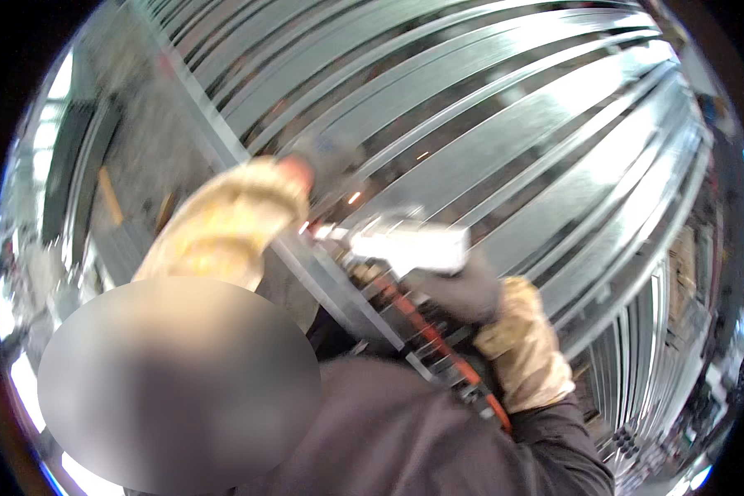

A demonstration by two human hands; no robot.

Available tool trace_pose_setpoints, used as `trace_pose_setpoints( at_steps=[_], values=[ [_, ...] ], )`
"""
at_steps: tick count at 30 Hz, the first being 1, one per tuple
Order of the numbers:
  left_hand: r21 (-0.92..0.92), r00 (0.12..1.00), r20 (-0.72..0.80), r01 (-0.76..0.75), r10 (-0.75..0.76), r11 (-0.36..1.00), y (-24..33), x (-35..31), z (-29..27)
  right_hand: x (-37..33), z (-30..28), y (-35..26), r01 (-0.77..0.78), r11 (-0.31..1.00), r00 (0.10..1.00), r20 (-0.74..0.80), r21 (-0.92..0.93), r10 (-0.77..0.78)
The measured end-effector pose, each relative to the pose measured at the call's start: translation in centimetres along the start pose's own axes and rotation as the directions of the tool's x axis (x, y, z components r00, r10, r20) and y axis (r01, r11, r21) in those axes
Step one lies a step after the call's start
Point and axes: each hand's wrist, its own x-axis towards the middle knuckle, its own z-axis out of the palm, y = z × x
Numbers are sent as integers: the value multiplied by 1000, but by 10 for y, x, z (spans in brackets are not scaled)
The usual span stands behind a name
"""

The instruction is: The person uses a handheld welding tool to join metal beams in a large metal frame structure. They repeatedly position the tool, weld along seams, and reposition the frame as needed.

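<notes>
My right hand [463, 287], in a grey glove with a tan cuff, is wrapped round a bright silver hand tool [409, 242]. The tool's narrow end reaches left to the edge of a grey metal rail [331, 285], where small sparks glow. Its exact kind is too blurred to tell. An orange cable or hose [430, 335] with dark clips along it runs from below the tool toward my body. My left hand [326, 165], also in a grey glove, is at the inner edge of the long rail; motion smears its fingers. A tan protective sleeve [219, 219] covers that forearm.
Long shiny metal slats [471, 161] lie side by side beyond my hands, with dark gaps between them. At far left, dark metal profiles [70, 169] and a yellow strip [109, 195] lie near the grey floor [153, 124]. More metal bars [632, 355] stand at right.
</notes>
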Motion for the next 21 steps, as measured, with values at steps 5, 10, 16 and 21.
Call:
trace_pose_setpoints(
  at_steps=[5, 10, 16, 21],
  values=[
    [-63, 998, -47, -34, 31, 997, 8, -27, 18, -12, 0, 25, 131, 987, 971, 212, -97, -108],
    [2, 998, 37, 56, -56, 998, 16, -20, 14, -5, 1, 44, 250, 955, 961, 164, -159, -224],
    [-19, 982, 134, 136, -132, 991, 32, -17, 3, -6, -1, 51, 219, 943, 973, 127, -249, -193],
    [-26, 981, 129, 151, -146, 988, 20, -23, 8, -9, 7, 20, 159, 958, 977, 175, -240, -119]
  ],
)
